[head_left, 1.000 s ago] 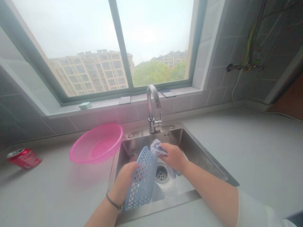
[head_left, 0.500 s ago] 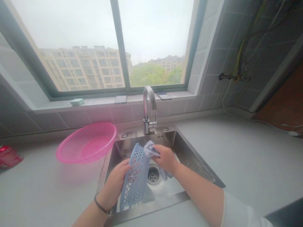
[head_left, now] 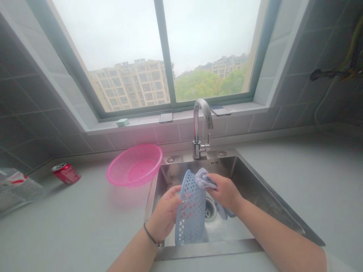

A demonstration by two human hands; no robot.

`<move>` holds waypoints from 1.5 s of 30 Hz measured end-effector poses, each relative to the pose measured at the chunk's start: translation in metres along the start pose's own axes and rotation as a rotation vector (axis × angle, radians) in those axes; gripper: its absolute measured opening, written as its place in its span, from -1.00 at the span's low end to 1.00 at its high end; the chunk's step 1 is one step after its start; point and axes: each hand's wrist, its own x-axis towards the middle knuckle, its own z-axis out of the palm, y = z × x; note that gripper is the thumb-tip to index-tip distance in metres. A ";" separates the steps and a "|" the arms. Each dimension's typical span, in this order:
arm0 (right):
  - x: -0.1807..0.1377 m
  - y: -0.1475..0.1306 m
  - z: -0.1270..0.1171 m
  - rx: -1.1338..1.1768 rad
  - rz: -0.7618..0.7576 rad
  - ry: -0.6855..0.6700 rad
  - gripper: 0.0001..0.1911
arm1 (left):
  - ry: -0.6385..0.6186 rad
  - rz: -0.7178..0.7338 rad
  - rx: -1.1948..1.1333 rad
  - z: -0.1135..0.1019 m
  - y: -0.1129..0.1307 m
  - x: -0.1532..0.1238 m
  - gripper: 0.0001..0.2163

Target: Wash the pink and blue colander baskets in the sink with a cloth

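My left hand grips a light blue perforated plastic basket by its rim and holds it on edge over the steel sink. My right hand is closed round a pale grey-lilac cloth pressed against the basket's upper inner side; part of the cloth hangs below the hand. The sink drain shows just behind the basket. A dark band sits on my left wrist.
A pink perforated basket rests on the counter left of the sink. A red drink can lies further left, near a clear packet. The chrome tap stands behind the sink. Two phones and a green sponge lie on the window sill.
The view has swung left, so the sink and hands sit further right. The hands, basket and cloth keep nearly the same pose, with the cloth still at the basket's top.
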 end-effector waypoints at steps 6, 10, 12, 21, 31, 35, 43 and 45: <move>0.001 0.001 0.000 -0.013 0.014 -0.048 -0.75 | -0.011 0.004 0.012 -0.001 -0.001 0.001 -0.52; 0.001 -0.001 -0.001 -0.007 0.020 -0.068 -0.75 | -0.043 0.012 -0.001 -0.004 -0.001 0.002 -0.47; 0.001 -0.001 -0.001 0.000 0.019 -0.067 -0.75 | -0.049 0.015 -0.009 -0.005 -0.002 0.002 -0.42; 0.001 -0.001 0.001 0.012 0.029 -0.076 -0.75 | -0.071 0.001 0.013 -0.004 -0.001 0.002 -0.36; 0.001 -0.004 0.000 0.002 0.034 -0.084 -0.80 | -0.101 0.001 0.028 -0.009 -0.003 0.001 -0.36; 0.000 -0.005 0.000 0.004 0.030 -0.082 -0.81 | -0.114 0.007 0.025 -0.011 -0.004 0.001 -0.40; 0.001 -0.005 0.000 0.003 0.042 -0.095 -0.81 | -0.202 0.042 0.031 -0.002 0.004 -0.001 -0.47; 0.001 -0.006 -0.001 0.007 0.045 -0.096 -0.79 | -0.182 0.043 0.028 -0.001 0.005 -0.001 -0.47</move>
